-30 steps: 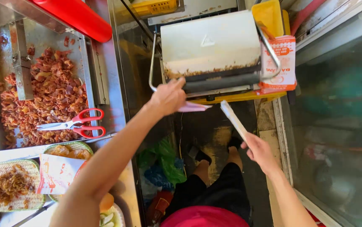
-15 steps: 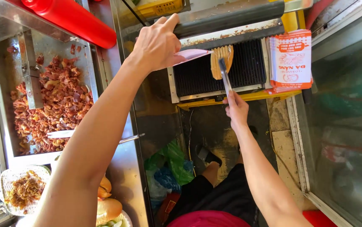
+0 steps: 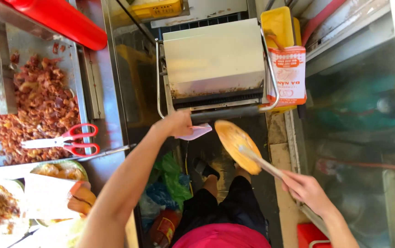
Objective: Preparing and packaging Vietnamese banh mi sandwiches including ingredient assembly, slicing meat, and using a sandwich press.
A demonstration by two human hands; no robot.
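My left hand (image 3: pixel 178 124) grips the black handle (image 3: pixel 234 112) of a metal press grill (image 3: pixel 213 59), with a pale pink sheet (image 3: pixel 197 132) caught under the fingers. The grill's lid is down. Lower right, my right hand (image 3: pixel 308 190) holds a long flat pale tool (image 3: pixel 264 161). A flat, golden pressed bread (image 3: pixel 233 143) rests on the tool's end, in the air just below the grill's front edge.
Left, a steel tray of chopped reddish meat (image 3: pixel 36 105) has red-handled scissors (image 3: pixel 66 140) on it, with a red bottle (image 3: pixel 57 18) above. Bread rolls (image 3: pixel 75 195) sit lower left. A yellow tub (image 3: pixel 277 20) and printed paper bags (image 3: pixel 288 76) flank the grill. Green bags (image 3: pixel 173 177) lie by my feet.
The grill lid has come down from open to closed under my left hand. My right hand has drawn the tool back out with the flattened bread on it.
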